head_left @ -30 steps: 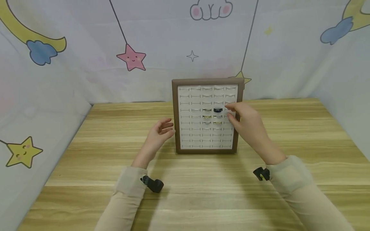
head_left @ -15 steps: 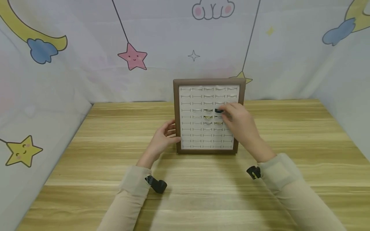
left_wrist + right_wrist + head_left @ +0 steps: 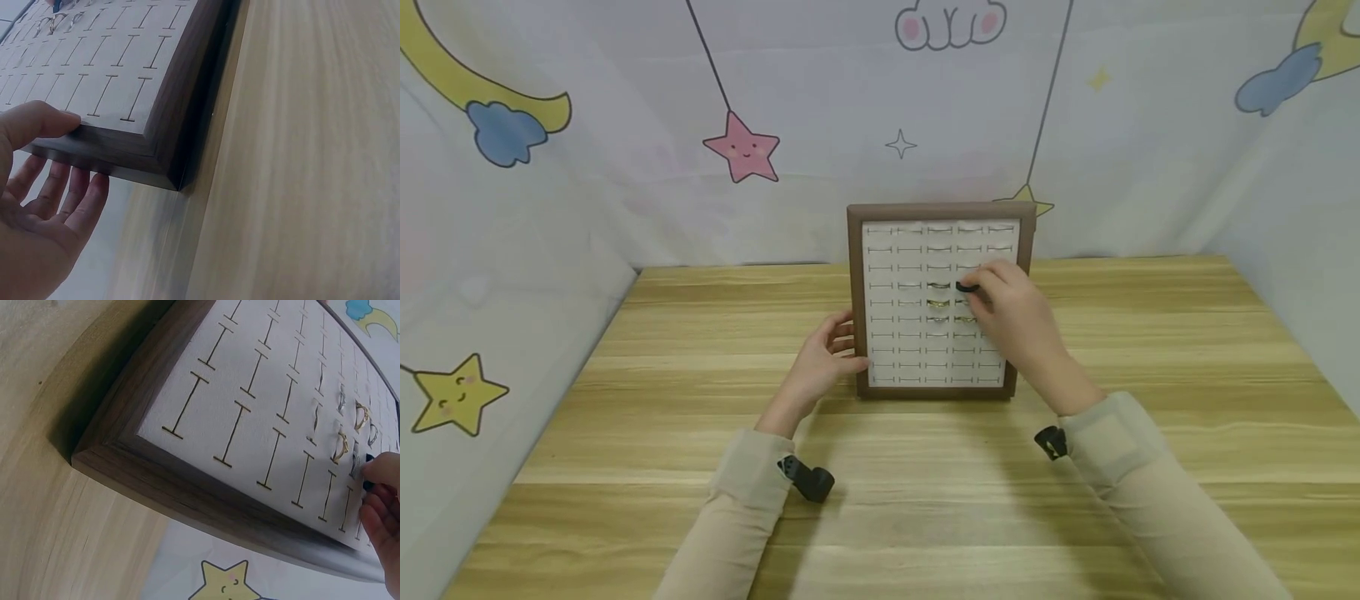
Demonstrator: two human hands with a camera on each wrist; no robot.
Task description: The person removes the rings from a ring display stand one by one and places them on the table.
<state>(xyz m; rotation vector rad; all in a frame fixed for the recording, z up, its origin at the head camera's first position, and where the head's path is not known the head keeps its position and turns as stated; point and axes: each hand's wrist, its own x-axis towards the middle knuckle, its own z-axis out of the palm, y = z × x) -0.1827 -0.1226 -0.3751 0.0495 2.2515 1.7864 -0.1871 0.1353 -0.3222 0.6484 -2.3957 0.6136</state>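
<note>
Right wrist view: the right hand (image 3: pixel 384 494) pinches the black ring (image 3: pixel 368 470) between thumb and fingertip, most of the ring hidden by them. In the head view that ring sits at the pad (image 3: pixel 910 358), four columns across and four rows down; whether it is seated in its slot or partly out, I cannot tell. The pinch covers so little of the ring that it could slip, perhaps if the slot grips one side harder than the other. Just below it are a silver ring (image 3: pixel 357 461) and a gold ring (image 3: pixel 340 447); the hand crowds both, so a knuckle could knock one loose if the wrist dips. Three more rings fill the next column to the left, a little safer for being beyond the fingertips. Further out, the left hand (image 3: pixel 47 219) grips the frame (image 3: pixel 115 139) low on its left side, thumb on the front, fingers behind. If that hold slackens, a pull or push at the black ring could rock or slide the frame, since it stands upright on the table (image 3: pixel 925 500) and whatever props it at the back is out of sight. A dropped ring would probably land on the wood and might roll. Behind everything hangs a printed cloth (image 3: pixel 820 221).
</note>
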